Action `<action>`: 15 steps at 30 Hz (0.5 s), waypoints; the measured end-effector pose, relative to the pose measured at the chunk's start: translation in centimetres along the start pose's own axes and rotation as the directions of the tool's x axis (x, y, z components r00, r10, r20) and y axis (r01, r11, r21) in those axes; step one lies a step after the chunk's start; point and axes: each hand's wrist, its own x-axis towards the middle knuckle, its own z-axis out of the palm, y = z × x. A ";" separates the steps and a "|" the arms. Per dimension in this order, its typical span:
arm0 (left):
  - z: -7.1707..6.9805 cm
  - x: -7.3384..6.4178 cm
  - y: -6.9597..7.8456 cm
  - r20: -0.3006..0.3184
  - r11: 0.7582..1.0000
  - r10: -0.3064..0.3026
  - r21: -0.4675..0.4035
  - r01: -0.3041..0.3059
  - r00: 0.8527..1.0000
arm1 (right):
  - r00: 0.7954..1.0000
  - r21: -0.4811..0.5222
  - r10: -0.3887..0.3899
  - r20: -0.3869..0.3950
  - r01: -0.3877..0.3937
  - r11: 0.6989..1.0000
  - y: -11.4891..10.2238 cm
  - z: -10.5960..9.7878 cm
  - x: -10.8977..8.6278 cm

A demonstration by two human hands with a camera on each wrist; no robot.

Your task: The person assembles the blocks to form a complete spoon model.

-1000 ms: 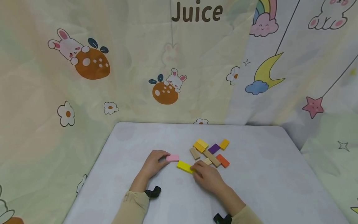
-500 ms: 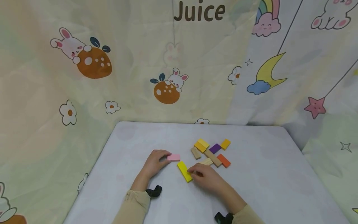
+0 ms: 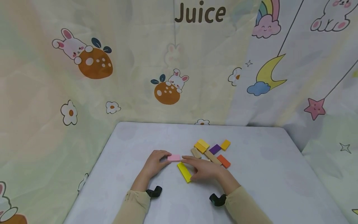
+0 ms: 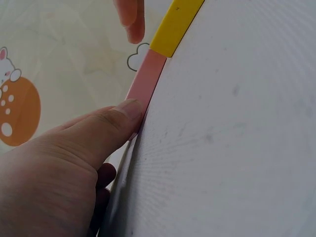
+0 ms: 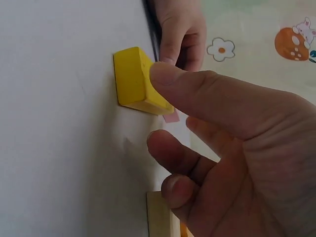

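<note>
My left hand (image 3: 153, 163) pinches the left end of a pink block (image 3: 174, 158) between thumb and fingers on the white table. In the left wrist view, the thumb lies along the side of the pink block (image 4: 147, 76), and the yellow block (image 4: 176, 27) adjoins its far end. On the table the yellow block (image 3: 184, 172) slants toward me from near the pink block's right end. Over its right side spreads my right hand (image 3: 207, 169), thumb by its near end and fingers stretched toward its far end. The right wrist view shows that thumb overlapping the yellow block (image 5: 131, 76), other fingers apart.
Several blocks cluster behind my right hand: yellow ones (image 3: 201, 145), a purple one (image 3: 215, 149), an orange-red one (image 3: 223, 161) and plain wooden ones (image 3: 212, 157). A printed cloth (image 3: 134, 62) hangs behind the table (image 3: 265, 168).
The yellow block has turned from a shallow slant to a steeper one, its right end swinging toward me. My right hand has spread its fingers and shifted over it. The left hand stays on the pink block.
</note>
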 end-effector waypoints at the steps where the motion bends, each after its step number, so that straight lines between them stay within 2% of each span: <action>1: 0.0 0.0 0.0 0.000 1.000 0.004 0.000 -0.004 1.000 | 1.000 -0.021 -0.006 0.018 0.006 1.000 -0.1 -0.1 0.2; 6: 0.0 -0.1 0.0 0.008 1.000 0.005 -0.005 -0.004 1.000 | 0.996 -0.101 -0.035 0.080 0.043 0.994 -0.5 -0.5 0.7; 15: -0.2 -0.2 0.2 -0.002 1.000 -0.001 -0.001 0.001 1.000 | 0.997 -0.185 0.010 0.074 0.004 0.983 -1.0 -0.2 1.1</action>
